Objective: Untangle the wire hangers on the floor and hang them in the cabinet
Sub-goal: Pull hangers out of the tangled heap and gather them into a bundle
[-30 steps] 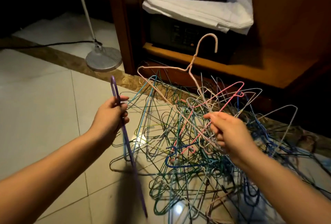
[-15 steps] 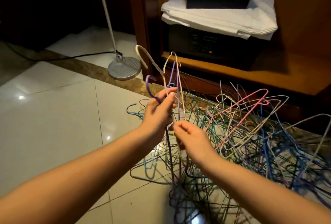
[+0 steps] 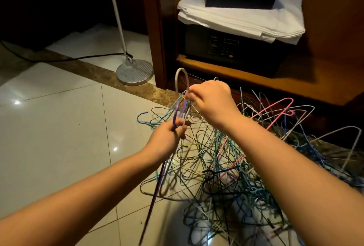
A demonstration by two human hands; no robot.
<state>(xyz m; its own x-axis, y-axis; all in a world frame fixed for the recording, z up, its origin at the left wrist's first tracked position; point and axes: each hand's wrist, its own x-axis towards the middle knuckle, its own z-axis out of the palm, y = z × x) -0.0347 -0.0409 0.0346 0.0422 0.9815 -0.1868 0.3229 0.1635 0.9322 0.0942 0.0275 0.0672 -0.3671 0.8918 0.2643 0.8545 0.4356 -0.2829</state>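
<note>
Gathering two freed hangers into one bundle. My left hand (image 3: 169,132), near and left of centre, is clenched round the purple hanger (image 3: 175,116) and one wire of the pale hanger (image 3: 182,69); the purple body hangs down from the fist toward the near tiled floor (image 3: 59,127). My right hand (image 3: 213,102), just beyond it, pinches the pale hanger at its neck, its hook rising above my fingers. The tangle of wire hangers (image 3: 246,177) lies on the floor to the right and nearer, in front of the open cabinet (image 3: 256,72), with a pink hanger (image 3: 275,108) standing proud on its far side. Whether the two held hangers are fully free of the heap I cannot tell, as thin wires cross behind my hands. To do this well, I judge that both hooks should face the same way and both necks lie side by side in the left fist, so the right hand can let go. Lifting slowly should reveal any snag. The rail is out of view; the cabinet shows only a safe (image 3: 226,47) under folded white linen (image 3: 240,21)
</note>
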